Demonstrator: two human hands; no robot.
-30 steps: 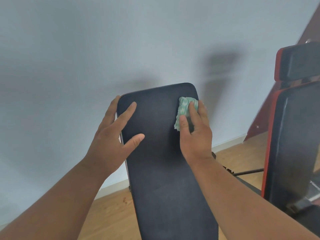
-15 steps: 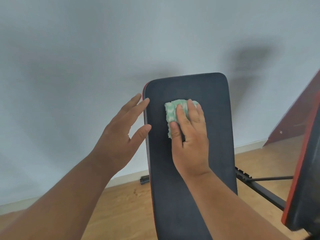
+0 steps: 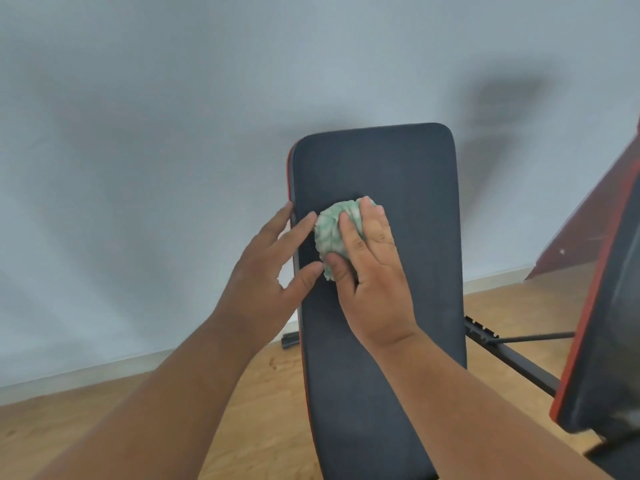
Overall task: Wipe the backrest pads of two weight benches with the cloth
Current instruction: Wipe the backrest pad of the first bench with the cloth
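Observation:
A black backrest pad (image 3: 408, 188) with a thin red edge stands inclined in the middle of the view. My right hand (image 3: 372, 271) presses a bunched green-and-white cloth (image 3: 330, 233) flat against the pad's left half. My left hand (image 3: 270, 268) rests on the pad's left edge, fingers spread, its fingertips beside the cloth. A second bench's black pad with red trim (image 3: 609, 306) rises at the right edge, only partly in view.
A pale grey wall (image 3: 173, 168) stands close behind the bench, with a white skirting board at its foot. Wooden floor (image 3: 86, 420) lies below. Black metal frame bars (image 3: 512, 358) run between the two benches at the right.
My right hand has slid the cloth leftward across the pad, from its right edge toward the left. The cloth is more bunched. The view has shifted left, so the second bench sits further right.

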